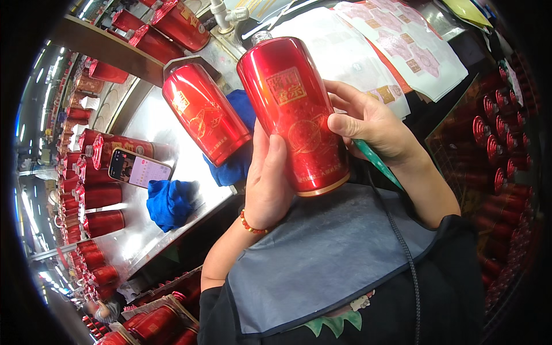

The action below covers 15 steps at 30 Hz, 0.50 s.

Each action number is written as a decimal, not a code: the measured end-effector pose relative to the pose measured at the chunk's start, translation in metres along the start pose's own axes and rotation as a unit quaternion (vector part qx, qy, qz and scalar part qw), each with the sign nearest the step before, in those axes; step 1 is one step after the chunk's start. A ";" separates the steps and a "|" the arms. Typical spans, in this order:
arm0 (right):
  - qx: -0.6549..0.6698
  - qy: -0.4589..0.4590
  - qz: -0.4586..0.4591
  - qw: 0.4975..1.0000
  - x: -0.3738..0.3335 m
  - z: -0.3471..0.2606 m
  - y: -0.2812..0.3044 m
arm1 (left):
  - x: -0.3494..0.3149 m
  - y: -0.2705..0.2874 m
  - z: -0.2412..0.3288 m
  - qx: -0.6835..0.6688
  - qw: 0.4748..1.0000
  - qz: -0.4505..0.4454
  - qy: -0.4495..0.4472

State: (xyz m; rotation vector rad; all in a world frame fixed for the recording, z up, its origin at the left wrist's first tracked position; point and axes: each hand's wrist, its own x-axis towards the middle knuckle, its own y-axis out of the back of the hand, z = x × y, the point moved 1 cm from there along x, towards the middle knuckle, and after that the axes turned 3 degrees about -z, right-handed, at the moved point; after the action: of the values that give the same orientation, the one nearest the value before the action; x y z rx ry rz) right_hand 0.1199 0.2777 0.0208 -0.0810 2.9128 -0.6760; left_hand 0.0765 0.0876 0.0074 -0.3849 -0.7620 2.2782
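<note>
A glossy red bottle (pixel 287 118) with gold decoration and a narrow clear neck is tilted before me, held between both hands. My left hand (pixel 269 181), a bead bracelet at its wrist, is closed round the bottle's lower left side. On the other side, my right hand (pixel 368 123) grips it with the thumb on its front. A slim, pointed green tool (pixel 376 164) sticks out from under my right palm; its other end is hidden. Beside the held bottle, a second red bottle (pixel 206 115) leans against a dark holder, over a blue cloth (pixel 221 169).
Printed decal sheets (pixel 417 52) and white paper (pixel 339 54) lie at the far right. A crumpled blue cloth (pixel 168 202) and a phone (pixel 138 168) sit on the metal table (pixel 150 244). Red bottles (pixel 103 195) line the left; several more (pixel 500 132) stand at right. A white pipe (pixel 225 16) rises behind.
</note>
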 end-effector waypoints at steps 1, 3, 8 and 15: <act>0.001 0.001 -0.004 1.000 0.000 0.000 0.000 | 0.000 0.001 -0.001 0.000 1.000 0.001 -0.001; 0.003 0.002 -0.012 1.000 0.000 -0.001 0.001 | -0.001 -0.001 0.000 0.005 1.000 0.002 -0.004; -0.001 0.004 -0.012 1.000 0.000 -0.002 0.000 | -0.002 -0.001 0.000 -0.008 1.000 0.000 -0.002; -0.010 0.010 -0.011 1.000 0.000 -0.003 0.001 | -0.001 0.003 -0.004 -0.035 0.999 0.002 0.015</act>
State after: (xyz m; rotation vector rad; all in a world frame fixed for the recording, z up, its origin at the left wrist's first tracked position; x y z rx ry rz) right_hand 0.1191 0.2802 0.0228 -0.1102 2.9420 -0.6551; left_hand 0.0772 0.0868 0.0024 -0.4525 -0.8274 2.2482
